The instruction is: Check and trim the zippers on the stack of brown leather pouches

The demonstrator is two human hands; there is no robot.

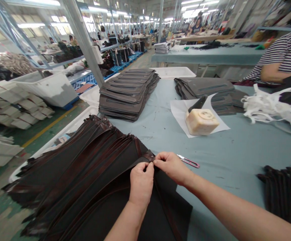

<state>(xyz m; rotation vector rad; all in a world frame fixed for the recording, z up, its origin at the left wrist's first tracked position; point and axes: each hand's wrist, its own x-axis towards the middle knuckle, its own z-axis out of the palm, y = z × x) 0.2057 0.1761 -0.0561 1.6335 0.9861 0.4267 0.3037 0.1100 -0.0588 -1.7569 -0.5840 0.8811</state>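
Both of my hands meet at the upper corner of a dark fabric panel [165,201] with brown trim. My left hand [142,180] pinches the panel's edge between thumb and fingers. Right beside it, my right hand [172,165] pinches the same corner, fingertips nearly touching the left ones. The panel lies at the right end of a fanned pile of similar dark panels [80,160]. Just behind my right hand are thread snips [191,162] with a pink handle, lying on the blue-green table cover [225,167].
A stack of grey pieces [127,93] stands behind the pile. Beyond my right hand, a cream block [202,122] sits on white paper. White strips [271,103] and dark bundled pieces [286,190] lie at right. A person in a striped sleeve [283,50] is across the table.
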